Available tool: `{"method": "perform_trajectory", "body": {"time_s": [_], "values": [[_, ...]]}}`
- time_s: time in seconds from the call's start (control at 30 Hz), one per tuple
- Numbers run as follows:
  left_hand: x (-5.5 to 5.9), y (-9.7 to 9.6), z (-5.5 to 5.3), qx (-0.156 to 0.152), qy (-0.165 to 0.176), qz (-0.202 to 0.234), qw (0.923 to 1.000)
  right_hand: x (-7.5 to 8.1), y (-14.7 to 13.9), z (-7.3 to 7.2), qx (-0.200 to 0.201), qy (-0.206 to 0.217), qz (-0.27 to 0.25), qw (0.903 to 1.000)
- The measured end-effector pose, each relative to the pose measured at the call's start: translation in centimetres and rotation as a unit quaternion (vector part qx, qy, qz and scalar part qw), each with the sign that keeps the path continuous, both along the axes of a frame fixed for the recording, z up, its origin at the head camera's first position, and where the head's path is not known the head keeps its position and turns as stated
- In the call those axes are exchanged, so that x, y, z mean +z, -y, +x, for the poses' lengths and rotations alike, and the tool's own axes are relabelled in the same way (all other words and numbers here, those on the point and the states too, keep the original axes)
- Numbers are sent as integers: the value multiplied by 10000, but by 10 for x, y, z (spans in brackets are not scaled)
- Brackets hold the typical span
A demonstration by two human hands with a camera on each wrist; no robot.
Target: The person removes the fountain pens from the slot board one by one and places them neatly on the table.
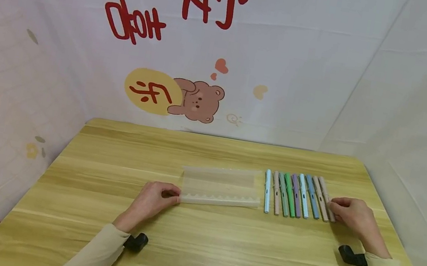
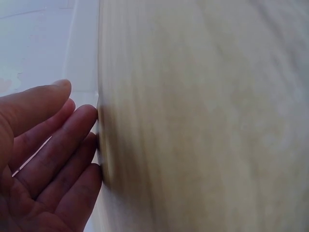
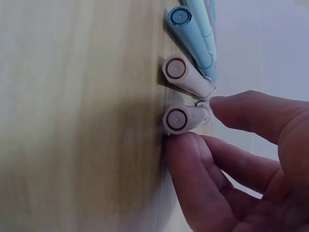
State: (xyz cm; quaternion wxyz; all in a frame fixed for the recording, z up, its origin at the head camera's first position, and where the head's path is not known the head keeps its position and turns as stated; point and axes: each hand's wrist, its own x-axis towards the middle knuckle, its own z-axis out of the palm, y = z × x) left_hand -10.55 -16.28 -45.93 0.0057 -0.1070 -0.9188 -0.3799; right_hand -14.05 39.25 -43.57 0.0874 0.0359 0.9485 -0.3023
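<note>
A clear plastic holder (image 1: 221,186) with a notched strip along its near edge lies mid-table. At its left front corner rests my left hand (image 1: 155,199), thumb and fingers apart with fingertips on the tabletop. To the right of the holder, several capped pens lie side by side, among them a light blue pen (image 1: 267,191), a green pen (image 1: 289,195) and a purple pen (image 1: 296,196). My right hand (image 1: 354,217) is at the rightmost pen, a taupe pen (image 3: 193,117), its thumb on one side and fingers on the other. Beside that is a pinkish-beige pen (image 3: 188,76).
The wood-grain table (image 1: 193,252) runs up to a white wall hanging (image 1: 305,63) printed with red characters and a bear. Similar white sheets stand along both sides. A black wrist camera (image 1: 136,242) sits at the left cuff, another camera (image 1: 353,256) at the right.
</note>
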Motion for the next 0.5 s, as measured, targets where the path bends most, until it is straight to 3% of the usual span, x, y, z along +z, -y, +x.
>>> {"method": "perform_trajectory", "body": {"time_s": [0.27,0.5], "values": [[2,4,4,17,76,37,10000,5,6,8,97,-127,199,9997],[9,10,7,-48,259,110,9996,18,33,23,167,-1226,428,9914]]}}
